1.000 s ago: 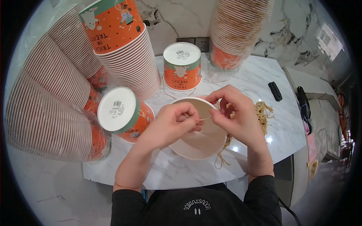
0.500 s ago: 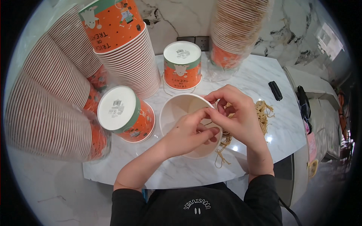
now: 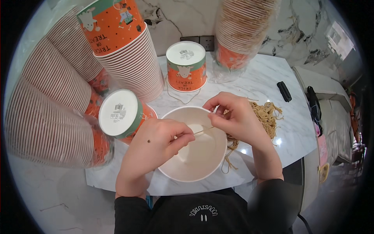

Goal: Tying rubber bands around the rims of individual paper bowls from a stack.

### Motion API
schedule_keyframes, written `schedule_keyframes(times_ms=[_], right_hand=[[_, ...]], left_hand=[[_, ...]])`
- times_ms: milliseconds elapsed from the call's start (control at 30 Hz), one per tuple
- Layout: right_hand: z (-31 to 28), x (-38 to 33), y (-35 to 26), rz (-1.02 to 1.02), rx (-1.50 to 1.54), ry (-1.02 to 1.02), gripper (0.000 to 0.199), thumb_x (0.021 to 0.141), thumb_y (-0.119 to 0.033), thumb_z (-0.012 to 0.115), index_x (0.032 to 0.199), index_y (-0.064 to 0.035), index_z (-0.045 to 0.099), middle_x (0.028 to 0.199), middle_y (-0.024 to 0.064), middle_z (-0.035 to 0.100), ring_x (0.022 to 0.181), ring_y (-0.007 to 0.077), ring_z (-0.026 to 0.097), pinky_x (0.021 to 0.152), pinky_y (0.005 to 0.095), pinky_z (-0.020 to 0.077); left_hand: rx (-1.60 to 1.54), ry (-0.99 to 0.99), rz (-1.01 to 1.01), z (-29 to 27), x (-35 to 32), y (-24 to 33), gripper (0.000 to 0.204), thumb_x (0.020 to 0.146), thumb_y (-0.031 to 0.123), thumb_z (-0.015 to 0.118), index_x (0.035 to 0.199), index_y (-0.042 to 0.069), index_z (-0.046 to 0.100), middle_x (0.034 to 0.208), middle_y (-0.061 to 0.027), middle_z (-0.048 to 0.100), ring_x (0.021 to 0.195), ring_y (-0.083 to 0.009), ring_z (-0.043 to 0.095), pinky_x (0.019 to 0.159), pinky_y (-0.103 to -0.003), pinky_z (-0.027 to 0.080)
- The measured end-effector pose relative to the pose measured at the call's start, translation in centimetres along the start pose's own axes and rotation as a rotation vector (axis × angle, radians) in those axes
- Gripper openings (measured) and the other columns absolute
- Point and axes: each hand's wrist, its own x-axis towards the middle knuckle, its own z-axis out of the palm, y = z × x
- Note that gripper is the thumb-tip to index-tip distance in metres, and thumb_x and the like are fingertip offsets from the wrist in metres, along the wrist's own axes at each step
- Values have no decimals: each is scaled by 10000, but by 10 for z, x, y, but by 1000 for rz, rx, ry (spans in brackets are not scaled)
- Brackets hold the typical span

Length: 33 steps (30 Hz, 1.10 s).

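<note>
A white-lined paper bucket (image 3: 187,165) stands on the table in front of me, its mouth tilted up towards me. Over its left side, my left hand (image 3: 157,140) pinches the end of a thin beige cord (image 3: 204,130) between thumb and fingers. The cord runs taut across the inside of the bucket to my right hand (image 3: 230,115). That hand is closed around the far right rim, thumb inside and fingers outside; how the cord meets the wall there is hidden. Beside it lies a heap of beige cords (image 3: 267,119), partly behind my right wrist.
Upside-down orange and green buckets stand at the left (image 3: 119,113) and at the back (image 3: 186,68), the latter with a cord handle. A tall bucket stack (image 3: 130,62), wrapped stacks (image 3: 50,117) and another wrapped stack (image 3: 245,35) surround them. A black object (image 3: 284,91) lies right.
My left hand has moved left and towards me, drawing the cord across the bucket. The bucket has shifted nearer to me, and my right hand has moved slightly left along its rim.
</note>
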Motion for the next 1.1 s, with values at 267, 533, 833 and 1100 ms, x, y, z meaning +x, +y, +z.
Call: schedule_keyframes(times_ms=[267, 533, 833, 1100], right_hand=[[36, 6, 17, -14, 1, -227, 211, 915, -118, 731, 1094, -5, 738, 955, 69, 714, 782, 114, 664, 683, 259, 526], [26, 8, 14, -97, 182, 39, 165, 991, -12, 650, 1129, 24, 734, 1070, 83, 721, 1024, 160, 702, 916, 303, 557], [25, -8, -9, -247, 329, 176, 257, 936, 3, 688, 1188, -38, 711, 1095, 87, 709, 1052, 215, 697, 1075, 412, 495], [16, -10, -23, -673, -343, 57, 418, 782, 79, 720, 1159, -101, 730, 993, 31, 715, 1038, 240, 730, 1250, 637, 186]], left_hand=[[293, 111, 165, -10, -5, -10, 108, 907, 51, 724, 999, 16, 768, 783, -114, 733, 700, -210, 746, 627, -302, 553], [150, 160, 100, -2, 0, -7, 94, 916, 116, 690, 964, 36, 676, 819, -131, 714, 737, -357, 676, 663, -436, 512], [209, 124, 139, 7, 10, -12, 215, 923, 24, 677, 1137, 12, 666, 867, -129, 734, 776, -238, 751, 678, -320, 557], [-24, 165, 160, 9, 8, -4, 380, 934, 16, 648, 1297, 37, 539, 883, -150, 743, 830, -343, 739, 713, -403, 546]])
